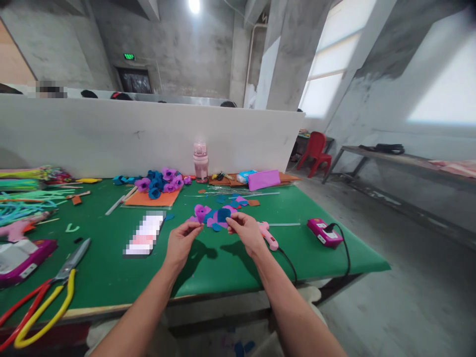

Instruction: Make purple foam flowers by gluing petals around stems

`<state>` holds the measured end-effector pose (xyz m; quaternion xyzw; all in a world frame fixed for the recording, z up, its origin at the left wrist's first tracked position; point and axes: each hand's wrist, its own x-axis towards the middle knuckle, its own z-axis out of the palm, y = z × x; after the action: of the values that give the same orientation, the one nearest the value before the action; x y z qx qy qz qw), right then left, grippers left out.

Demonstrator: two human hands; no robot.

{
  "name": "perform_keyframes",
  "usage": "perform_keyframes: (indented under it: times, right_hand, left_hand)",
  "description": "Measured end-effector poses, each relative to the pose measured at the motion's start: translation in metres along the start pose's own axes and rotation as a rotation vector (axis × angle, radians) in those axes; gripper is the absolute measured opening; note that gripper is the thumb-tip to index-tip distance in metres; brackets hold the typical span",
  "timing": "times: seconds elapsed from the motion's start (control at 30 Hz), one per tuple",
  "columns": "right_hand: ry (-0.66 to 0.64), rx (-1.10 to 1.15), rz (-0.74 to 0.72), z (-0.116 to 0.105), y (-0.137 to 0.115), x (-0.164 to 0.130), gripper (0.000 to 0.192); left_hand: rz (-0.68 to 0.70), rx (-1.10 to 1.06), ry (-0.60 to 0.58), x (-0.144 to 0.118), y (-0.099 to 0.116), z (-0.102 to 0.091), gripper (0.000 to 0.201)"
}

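My left hand (181,243) pinches a small purple paper flower (202,213) near its base, with the bloom standing above the fingertips. Between the thumb and fingers of my right hand (246,231) is a dark blue paper petal (223,214). The flower and the petal are a short way apart, over the middle of the green table (208,277). Behind and below them lie loose purple and blue petals (216,227), partly covered by what I hold. A pink glue gun (270,237) rests beside my right hand, its grip partly behind my wrist.
A phone (146,233) lies left of my hands, beyond large scissors (69,267). Finished blue and purple flowers (154,191) sit on orange sheets (158,199). A pink bottle (201,166) stands before the white partition (148,129). Right is a purple power strip (320,232) with a cord.
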<state>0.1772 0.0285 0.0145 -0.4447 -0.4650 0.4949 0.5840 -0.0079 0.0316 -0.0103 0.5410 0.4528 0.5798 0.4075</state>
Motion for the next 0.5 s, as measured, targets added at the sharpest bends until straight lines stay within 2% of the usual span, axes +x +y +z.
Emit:
perform_keyframes:
  times: [0.2,0.37,0.5]
  right_hand:
    - [-0.004,-0.037,-0.016,0.001,0.001,-0.002,0.028]
    - [-0.015,-0.068,0.005,0.004,0.007,-0.002,0.029]
    - [-0.068,-0.073,0.026,0.009,0.010,-0.006,0.029]
  left_hand:
    - [-0.037,-0.054,-0.019,0.001,-0.001,0.001,0.022]
    - [-0.010,-0.054,-0.054,0.001,0.012,0.001,0.023]
    - [-0.040,0.010,-0.047,-0.001,0.022,0.004,0.031]
